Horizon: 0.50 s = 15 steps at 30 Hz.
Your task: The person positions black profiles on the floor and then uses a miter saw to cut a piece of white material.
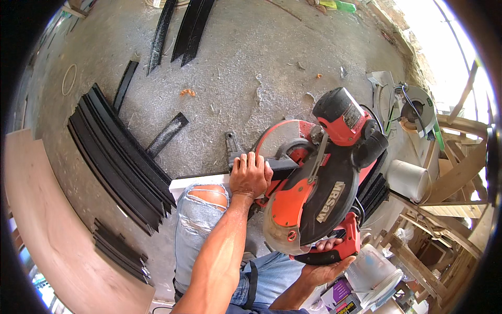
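A red and black miter saw [327,188] stands in front of me, slightly to the right, its head tilted over the table. My right hand [327,259] is wrapped around the saw's red and black handle [342,243]. My left hand [250,175] is closed over a strip of trim [201,181], white on the side toward me with a dark edge, and rests against the saw's fence. The strip sticks out left of the hand above my knee. The hand and the saw hide its other end. The blade is mostly covered by the guard.
Long black trim strips [117,157] lie stacked at left, beside a wooden board [57,225]. Shorter black pieces [168,135] and white dust are scattered over the concrete floor [235,68]. A second saw [418,110], a white bucket [405,180] and timber stand at right.
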### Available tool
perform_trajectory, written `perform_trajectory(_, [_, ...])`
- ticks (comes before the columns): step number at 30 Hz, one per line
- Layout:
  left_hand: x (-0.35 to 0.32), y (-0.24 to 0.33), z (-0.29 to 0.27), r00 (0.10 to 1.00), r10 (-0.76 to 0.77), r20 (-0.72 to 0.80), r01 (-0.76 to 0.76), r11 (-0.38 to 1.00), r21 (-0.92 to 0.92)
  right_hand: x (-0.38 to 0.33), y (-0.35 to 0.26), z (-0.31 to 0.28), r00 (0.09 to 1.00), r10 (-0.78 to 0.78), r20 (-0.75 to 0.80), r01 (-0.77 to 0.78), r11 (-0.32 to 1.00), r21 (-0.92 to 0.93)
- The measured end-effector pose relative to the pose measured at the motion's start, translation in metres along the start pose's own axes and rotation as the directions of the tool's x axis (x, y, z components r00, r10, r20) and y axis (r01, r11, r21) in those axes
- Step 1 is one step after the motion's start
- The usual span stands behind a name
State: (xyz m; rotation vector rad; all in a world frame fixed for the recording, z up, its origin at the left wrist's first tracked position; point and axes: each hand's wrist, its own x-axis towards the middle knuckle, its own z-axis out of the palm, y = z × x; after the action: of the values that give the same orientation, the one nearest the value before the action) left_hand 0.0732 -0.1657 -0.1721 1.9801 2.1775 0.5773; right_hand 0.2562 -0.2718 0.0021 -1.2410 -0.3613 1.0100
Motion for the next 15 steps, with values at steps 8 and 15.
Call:
perform_trajectory(8, [0.0011, 0.0021, -0.0029, 0.999, -0.011, 0.051, 0.011, 1.0, 0.008, 0.001, 0.0, -0.0031, 1.0, -0.002, -0.005, 0.002, 1.0, -0.009])
perform_trajectory(15, [0.0004, 0.0006, -0.0013, 0.999, -0.007, 0.039, 0.007, 1.0, -0.004, 0.0004, -0.0008, 0.0019, 0.999, -0.003, -0.038, 0.002, 0.999, -0.032])
